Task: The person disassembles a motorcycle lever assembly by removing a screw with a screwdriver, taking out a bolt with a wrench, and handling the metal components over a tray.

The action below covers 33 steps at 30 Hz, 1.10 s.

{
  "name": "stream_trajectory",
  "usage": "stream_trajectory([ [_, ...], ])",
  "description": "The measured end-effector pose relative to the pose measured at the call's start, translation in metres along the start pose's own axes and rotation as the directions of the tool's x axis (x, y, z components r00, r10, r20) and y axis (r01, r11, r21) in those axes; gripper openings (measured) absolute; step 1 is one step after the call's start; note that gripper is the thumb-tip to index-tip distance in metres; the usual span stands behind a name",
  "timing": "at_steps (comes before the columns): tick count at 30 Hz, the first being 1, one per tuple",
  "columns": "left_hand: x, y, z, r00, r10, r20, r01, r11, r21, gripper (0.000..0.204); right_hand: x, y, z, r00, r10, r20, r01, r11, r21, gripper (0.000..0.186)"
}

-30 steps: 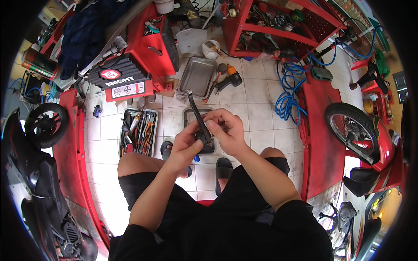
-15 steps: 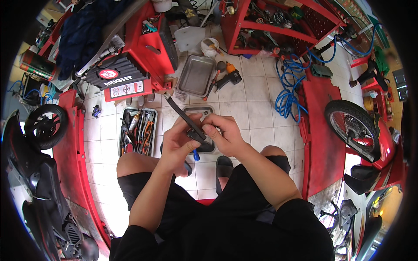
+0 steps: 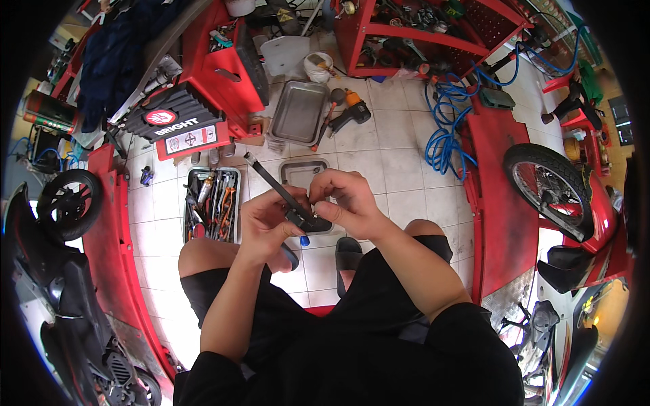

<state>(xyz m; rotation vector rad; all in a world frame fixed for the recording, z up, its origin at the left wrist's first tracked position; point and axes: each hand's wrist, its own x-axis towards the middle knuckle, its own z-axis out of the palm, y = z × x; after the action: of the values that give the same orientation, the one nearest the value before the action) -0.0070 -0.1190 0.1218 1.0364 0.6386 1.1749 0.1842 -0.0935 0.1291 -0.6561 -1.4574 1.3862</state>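
Observation:
My left hand [image 3: 261,224] is closed round the thick end of a long, narrow black part [image 3: 272,183]. The bar slants up and away to the left, with a lighter tip at its far end. Close by on the right, my right hand [image 3: 349,204] is curled, thumb and fingers pinched at the part's near end; what they hold is too small to name. Beneath the hands, a small grey metal tray [image 3: 304,162] rests on the floor, partly hidden. A blue tool handle [image 3: 305,241] shows just below my left thumb.
A tray of pliers and other hand tools [image 3: 213,203] lies left. Further off are a bigger grey tray [image 3: 300,114], an orange-and-black heat gun [image 3: 352,114] and a white bucket [image 3: 318,68]. Coiled blue hose [image 3: 443,132] lies right. Red lift platforms [image 3: 504,203] with motorcycles flank me.
My right hand has lifted slightly and opened a small gap from the left hand. The black part has shifted a little left, its far tip lower in view. The whole view has shifted slightly.

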Motion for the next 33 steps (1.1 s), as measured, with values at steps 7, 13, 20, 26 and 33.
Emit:
stream_trajectory([
  [7, 0.002, -0.002, -0.007, 0.995, 0.098, -0.004, -0.098, 0.992, 0.082, 0.039, 0.003, -0.005, -0.006, 0.988, 0.071, 0.138, -0.081, 0.994, 0.070, 0.010],
  [13, 0.004, -0.003, -0.010, 0.995, 0.084, 0.060, -0.090, 0.990, 0.109, 0.039, 0.006, -0.001, -0.012, 0.973, 0.053, 0.225, -0.025, 0.992, -0.121, 0.007],
  [20, 0.004, -0.005, -0.009, 0.997, 0.070, 0.016, -0.071, 0.995, 0.072, 0.038, 0.003, -0.004, -0.006, 0.989, 0.068, 0.134, -0.047, 0.987, -0.152, 0.008],
  [26, 0.008, -0.006, -0.010, 0.990, 0.121, 0.069, -0.126, 0.990, 0.066, 0.038, 0.002, -0.002, -0.010, 0.976, 0.092, 0.199, -0.086, 0.996, -0.036, 0.015],
  [33, 0.012, -0.007, -0.014, 0.969, 0.162, 0.189, -0.193, 0.968, 0.162, 0.038, 0.004, -0.002, -0.007, 0.967, -0.046, 0.249, 0.109, 0.963, -0.246, 0.010],
])
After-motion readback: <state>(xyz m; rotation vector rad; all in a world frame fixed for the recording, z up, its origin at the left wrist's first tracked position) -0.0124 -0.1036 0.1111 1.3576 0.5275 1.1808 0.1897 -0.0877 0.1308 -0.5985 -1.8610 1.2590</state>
